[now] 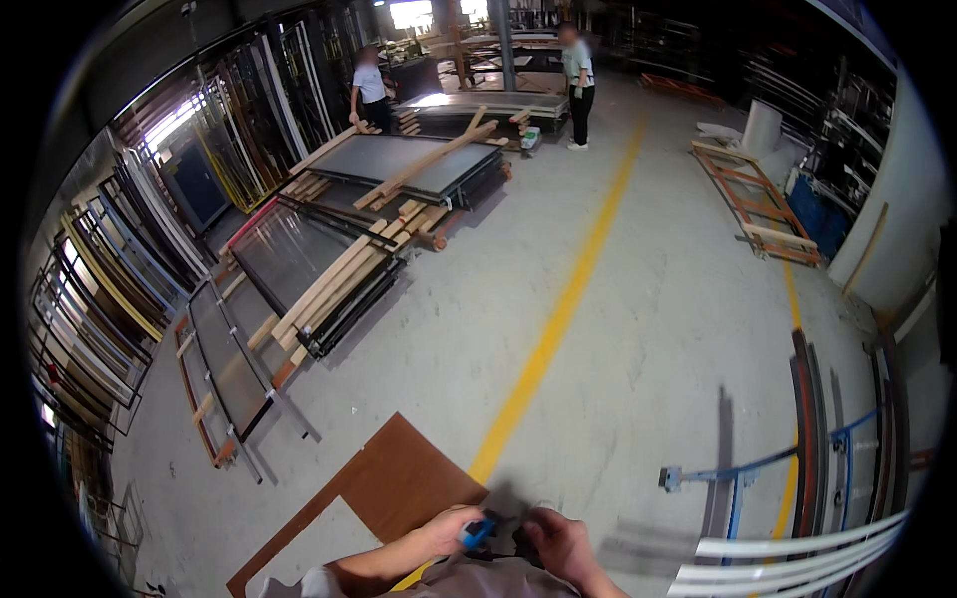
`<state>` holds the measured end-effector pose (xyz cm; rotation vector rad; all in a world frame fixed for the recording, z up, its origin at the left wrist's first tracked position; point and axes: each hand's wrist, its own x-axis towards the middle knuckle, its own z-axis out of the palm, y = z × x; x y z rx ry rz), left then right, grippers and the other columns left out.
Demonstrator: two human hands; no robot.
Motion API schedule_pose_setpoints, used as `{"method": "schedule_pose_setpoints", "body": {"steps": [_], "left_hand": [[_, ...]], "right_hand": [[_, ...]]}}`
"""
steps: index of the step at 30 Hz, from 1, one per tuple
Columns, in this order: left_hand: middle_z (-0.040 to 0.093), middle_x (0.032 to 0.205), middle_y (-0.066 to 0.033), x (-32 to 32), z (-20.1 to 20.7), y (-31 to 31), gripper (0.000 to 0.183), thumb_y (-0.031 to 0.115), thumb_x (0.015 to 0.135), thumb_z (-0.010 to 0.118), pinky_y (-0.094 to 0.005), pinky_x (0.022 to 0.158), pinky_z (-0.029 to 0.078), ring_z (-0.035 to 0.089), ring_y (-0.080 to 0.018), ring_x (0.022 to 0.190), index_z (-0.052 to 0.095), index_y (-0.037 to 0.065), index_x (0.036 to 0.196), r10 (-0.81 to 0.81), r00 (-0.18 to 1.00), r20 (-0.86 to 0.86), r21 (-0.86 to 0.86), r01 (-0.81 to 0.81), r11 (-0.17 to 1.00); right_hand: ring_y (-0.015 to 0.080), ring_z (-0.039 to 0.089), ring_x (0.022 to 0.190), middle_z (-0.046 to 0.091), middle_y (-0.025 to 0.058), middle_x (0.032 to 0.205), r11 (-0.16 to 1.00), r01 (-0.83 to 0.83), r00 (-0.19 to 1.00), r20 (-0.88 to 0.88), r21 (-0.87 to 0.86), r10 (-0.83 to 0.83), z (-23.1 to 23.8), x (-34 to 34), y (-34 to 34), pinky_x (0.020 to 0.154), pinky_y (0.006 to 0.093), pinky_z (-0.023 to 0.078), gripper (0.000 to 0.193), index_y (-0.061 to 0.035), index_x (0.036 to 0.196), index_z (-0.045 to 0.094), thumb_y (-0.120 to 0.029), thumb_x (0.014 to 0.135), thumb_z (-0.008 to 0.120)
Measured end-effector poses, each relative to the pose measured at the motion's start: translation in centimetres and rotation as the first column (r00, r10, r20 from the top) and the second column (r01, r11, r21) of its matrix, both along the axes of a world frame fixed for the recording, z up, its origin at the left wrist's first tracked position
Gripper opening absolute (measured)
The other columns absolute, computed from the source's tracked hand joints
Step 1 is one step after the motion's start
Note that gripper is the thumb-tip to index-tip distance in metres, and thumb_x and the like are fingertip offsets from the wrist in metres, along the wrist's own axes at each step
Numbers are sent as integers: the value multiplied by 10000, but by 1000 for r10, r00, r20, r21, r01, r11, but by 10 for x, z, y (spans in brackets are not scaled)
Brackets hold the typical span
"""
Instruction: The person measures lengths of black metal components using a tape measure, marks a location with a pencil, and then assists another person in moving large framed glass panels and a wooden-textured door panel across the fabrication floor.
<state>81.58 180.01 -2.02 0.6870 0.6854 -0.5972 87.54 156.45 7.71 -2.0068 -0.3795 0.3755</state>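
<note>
Close to my body at the lower edge, my left hand (451, 530) is closed round a small blue and black object (478, 534); its exact kind is hard to make out. My right hand (561, 543) is beside it, a little to the right, with fingers curled inward. Something dark shows at its fingertips, too unclear to name. Beyond and left of my hands, a brown sheet (414, 480) with a cut-away corner lies on the grey floor.
Stacked framed panels (299, 249) with wooden battens (339, 279) fill the left middle. Upright frames (110, 269) line the left wall. Two people stand at the back near more panels. A yellow line (558, 339) runs along the floor. Blue stands (733, 473) hold long profiles (803, 429) at right.
</note>
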Motion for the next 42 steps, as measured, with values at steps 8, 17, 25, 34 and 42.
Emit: {"method": "schedule_pose_setpoints", "body": {"steps": [8,17,25,34,42], "left_hand": [[683,956,-92,205,17,41,364,133,888,562,-288,738,510,630,-158,838,633,-34,1204,-67,981,180,281,14,960],[606,823,10,577,-18,78,252,225,924,575,-295,707,446,530,-102,784,638,0,1017,-564,645,516,591,209,779],[648,937,-62,877,-3,120,376,222,908,559,-272,780,458,566,-114,855,602,17,1221,-702,629,335,570,458,682],[585,1033,-223,1189,25,204,297,173,867,511,-408,826,452,573,-339,982,539,-4,1103,-803,513,302,894,139,425],[611,1035,-187,1457,31,284,528,115,848,515,-375,885,461,601,-308,948,434,-15,1353,-681,640,356,694,307,651]], "right_hand": [[210,597,644,667,95,769,946,-222,962,-103,236,252,-39,257,54,622,300,496,128,-24,920,672,-146,936,634],[165,644,848,692,89,933,931,-148,800,-513,334,311,-22,575,105,757,305,530,268,7,1099,639,-73,855,714],[70,523,613,609,-1,751,947,131,885,-464,293,21,-11,825,163,517,242,425,75,-8,894,665,-36,838,706],[91,613,703,662,55,787,933,-256,825,-447,252,347,-77,1187,243,613,262,496,259,21,939,645,-168,798,751],[198,651,966,683,142,1067,806,-550,666,-467,219,581,-41,1488,337,887,328,502,380,36,1207,577,-116,865,640]]}}
